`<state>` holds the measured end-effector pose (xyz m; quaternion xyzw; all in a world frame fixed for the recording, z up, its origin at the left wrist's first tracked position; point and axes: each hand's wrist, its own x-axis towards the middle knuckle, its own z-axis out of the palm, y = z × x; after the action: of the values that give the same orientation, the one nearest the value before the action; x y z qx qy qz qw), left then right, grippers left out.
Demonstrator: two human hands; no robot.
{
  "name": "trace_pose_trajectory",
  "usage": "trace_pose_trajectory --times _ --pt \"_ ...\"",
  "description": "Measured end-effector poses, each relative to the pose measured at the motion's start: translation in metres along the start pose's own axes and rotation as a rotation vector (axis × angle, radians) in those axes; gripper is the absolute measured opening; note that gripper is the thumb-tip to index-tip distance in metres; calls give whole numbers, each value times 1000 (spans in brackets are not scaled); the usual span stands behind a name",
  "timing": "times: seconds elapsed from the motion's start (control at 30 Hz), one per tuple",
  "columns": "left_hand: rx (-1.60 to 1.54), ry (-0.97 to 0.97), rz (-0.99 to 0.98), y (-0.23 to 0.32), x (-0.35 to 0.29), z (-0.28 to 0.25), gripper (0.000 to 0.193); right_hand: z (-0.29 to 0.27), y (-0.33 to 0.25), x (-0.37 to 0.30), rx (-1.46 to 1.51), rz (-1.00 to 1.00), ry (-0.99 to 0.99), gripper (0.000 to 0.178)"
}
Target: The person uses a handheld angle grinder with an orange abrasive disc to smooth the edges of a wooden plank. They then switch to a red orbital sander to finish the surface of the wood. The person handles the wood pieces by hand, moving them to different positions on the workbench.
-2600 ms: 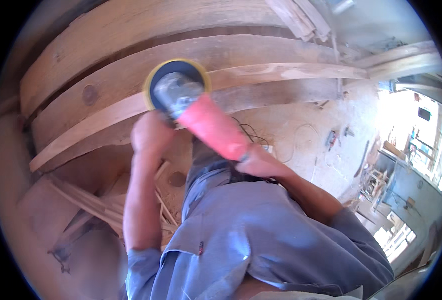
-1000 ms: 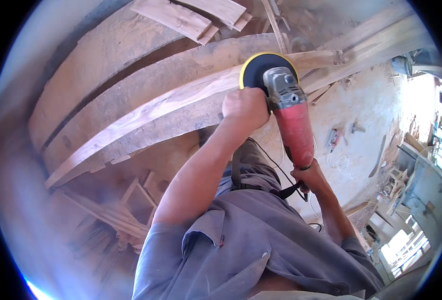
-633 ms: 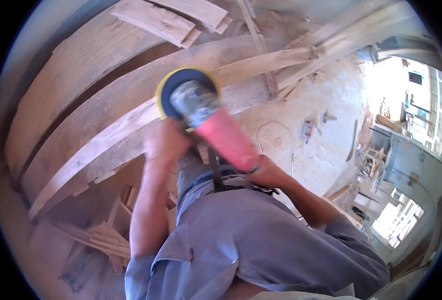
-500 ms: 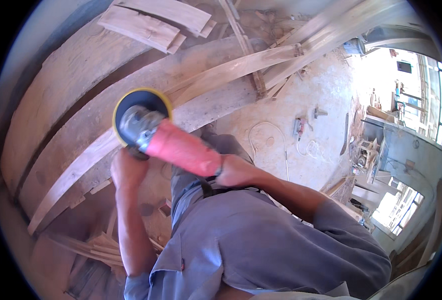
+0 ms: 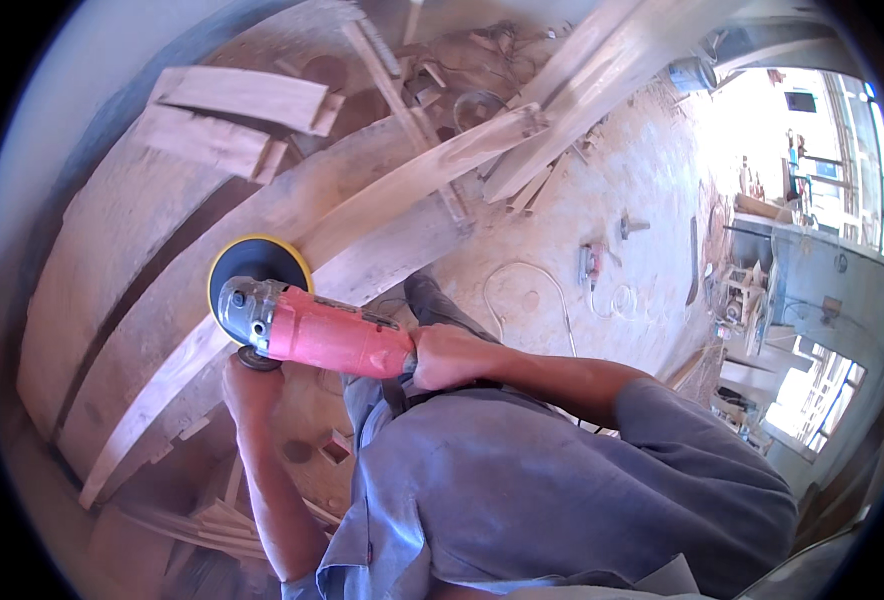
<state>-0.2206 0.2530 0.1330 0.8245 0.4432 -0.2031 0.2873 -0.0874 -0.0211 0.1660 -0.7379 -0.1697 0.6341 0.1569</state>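
A red angle grinder (image 5: pixel 337 335) with a round, yellow-rimmed sanding disc (image 5: pixel 262 262) lies across my front. My left hand (image 5: pixel 252 385) is closed round its dark side handle, just below the grey gear head. Wrapped round the rear end of the body is my right hand (image 5: pixel 452 357). The disc covers part of a long, curved wooden piece (image 5: pixel 412 180), which runs out from under it on both sides. Whether the disc touches the wood cannot be told, since its underside is hidden.
Broad wooden boards (image 5: pixel 112 260) lie beyond the curved piece, with short offcuts (image 5: pixel 242 95) on top. Thick beams (image 5: pixel 602 90) stand at the far right of the boards. On the floor are another red power tool (image 5: pixel 590 262) and a pale hose (image 5: pixel 562 290). Thin strips (image 5: pixel 222 530) lie lower left.
The grinder has come nearer and slightly left in the picture, its body turned more level. The boards have also shifted in view. Both hands keep their hold.
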Motion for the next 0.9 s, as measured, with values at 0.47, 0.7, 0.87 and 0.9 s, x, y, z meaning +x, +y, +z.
trace_pose_trajectory --times 0.47,0.7,0.87,0.9 --pt "255 -206 289 266 -12 99 28 -78 184 -92 477 30 348 41" --pt "471 -355 502 404 -13 126 28 -95 244 -113 791 302 330 25" --pt "502 -344 636 451 -12 155 28 -96 270 -117 954 327 486 15" --pt "523 -359 636 457 -13 158 28 -96 274 -118 983 313 508 13"
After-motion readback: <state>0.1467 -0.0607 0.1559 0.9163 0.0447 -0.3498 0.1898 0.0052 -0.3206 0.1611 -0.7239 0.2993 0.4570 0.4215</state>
